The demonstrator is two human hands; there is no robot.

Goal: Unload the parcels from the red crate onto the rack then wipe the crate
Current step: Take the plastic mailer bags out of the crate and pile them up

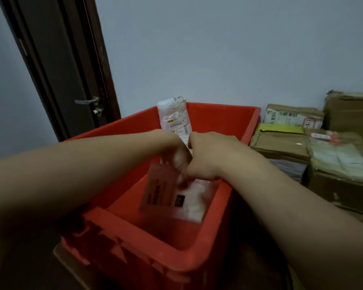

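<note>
Parcel storeroom, stacked cartons (pixel 302 141) (labelled), dark door (pixel 57 65)

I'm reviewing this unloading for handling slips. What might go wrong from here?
1. The blurred left hand seems to pinch the pink-tinted parcel, which dangles over the red crate and may slip back in.
2. The right hand appears to hold the tall white parcel only at its lower end, so it may flop over.

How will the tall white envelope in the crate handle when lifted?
The white envelope stands upright past the red crate rim without drooping, so probably fairly stiff. Its crinkled skin suggests padded plastic, likely light and a bit slippery.
</note>
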